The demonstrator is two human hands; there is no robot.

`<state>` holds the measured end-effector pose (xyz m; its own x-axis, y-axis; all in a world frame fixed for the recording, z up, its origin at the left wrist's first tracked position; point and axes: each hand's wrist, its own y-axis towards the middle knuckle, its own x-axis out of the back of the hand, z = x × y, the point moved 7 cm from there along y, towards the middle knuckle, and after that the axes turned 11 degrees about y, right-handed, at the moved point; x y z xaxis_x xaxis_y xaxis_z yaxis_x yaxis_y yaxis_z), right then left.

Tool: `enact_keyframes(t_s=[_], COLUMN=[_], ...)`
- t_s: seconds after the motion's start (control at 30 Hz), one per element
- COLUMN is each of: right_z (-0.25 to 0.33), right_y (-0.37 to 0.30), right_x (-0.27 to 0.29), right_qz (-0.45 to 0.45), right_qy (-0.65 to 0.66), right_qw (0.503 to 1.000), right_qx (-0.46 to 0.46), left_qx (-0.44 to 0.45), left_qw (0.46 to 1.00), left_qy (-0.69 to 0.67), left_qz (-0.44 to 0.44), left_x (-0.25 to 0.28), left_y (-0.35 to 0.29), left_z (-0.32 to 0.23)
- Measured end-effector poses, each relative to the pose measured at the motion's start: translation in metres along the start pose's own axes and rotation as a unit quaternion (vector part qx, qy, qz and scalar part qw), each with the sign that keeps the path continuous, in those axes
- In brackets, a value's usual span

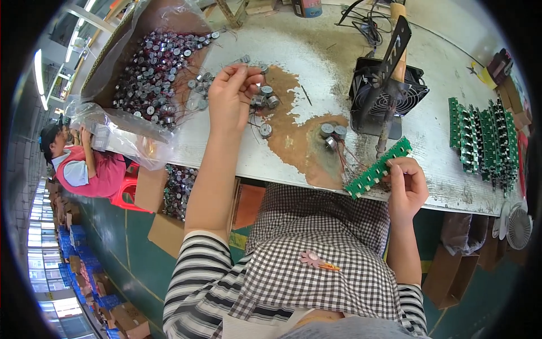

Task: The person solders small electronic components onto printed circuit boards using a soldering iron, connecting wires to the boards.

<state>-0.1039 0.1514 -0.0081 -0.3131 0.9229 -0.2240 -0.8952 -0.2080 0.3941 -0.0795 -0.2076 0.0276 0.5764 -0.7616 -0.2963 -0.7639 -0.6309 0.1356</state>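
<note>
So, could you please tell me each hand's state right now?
Left hand: curled near small round silver motors; whether closed on one cannot be told.
Right hand: closed, holding long green circuit-board strip.

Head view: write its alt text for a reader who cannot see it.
A person's right hand holds a green circuit board strip at a worn white workbench, while the left hand is among small round metal parts with thin wires. A cardboard box heaped with similar parts is at left; a black fan and green boards are at right.
</note>
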Motion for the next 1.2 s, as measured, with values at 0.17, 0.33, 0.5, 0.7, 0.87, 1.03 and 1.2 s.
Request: enact_keyframes(t_s=[0.17, 0.33, 0.5, 0.7, 0.87, 1.03, 1.2], right_z=[0.0, 0.001, 0.007, 0.02, 0.016, 0.026, 0.03], right_y=[-0.002, -0.002, 0.003, -0.001, -0.004, 0.001, 0.004], right_x=[0.002, -0.005, -0.012, -0.019, -0.012, -0.018, -0.02], right_qz=[0.012, 0.058, 0.069, 0.116, 0.09, 0.102, 0.107], right_qy=[-0.016, -0.006, -0.062, -0.16, -0.073, -0.11, -0.151], right_qw=[1.0, 0.997, 0.995, 0.971, 0.987, 0.976, 0.967], right_qx=[0.019, 0.043, 0.041, 0.132, 0.11, 0.154, 0.175], left_qx=[-0.23, 0.021, 0.281, 0.23, -0.003, 0.074, 0.169], left_qw=[0.895, 0.972, 0.92, 0.931, 0.912, 0.942, 0.93], left_qy=[0.381, 0.135, 0.015, 0.147, 0.324, 0.213, 0.189], left_qz=[-0.041, 0.191, 0.274, 0.243, 0.251, 0.249, 0.266], left_x=[-0.029, -0.067, -0.093, -0.109, -0.12, -0.131, -0.137], left_y=[-0.05, -0.105, -0.14, -0.145, -0.144, -0.137, -0.139], left_z=[-0.043, 0.008, 0.056, 0.063, 0.05, 0.056, 0.06])
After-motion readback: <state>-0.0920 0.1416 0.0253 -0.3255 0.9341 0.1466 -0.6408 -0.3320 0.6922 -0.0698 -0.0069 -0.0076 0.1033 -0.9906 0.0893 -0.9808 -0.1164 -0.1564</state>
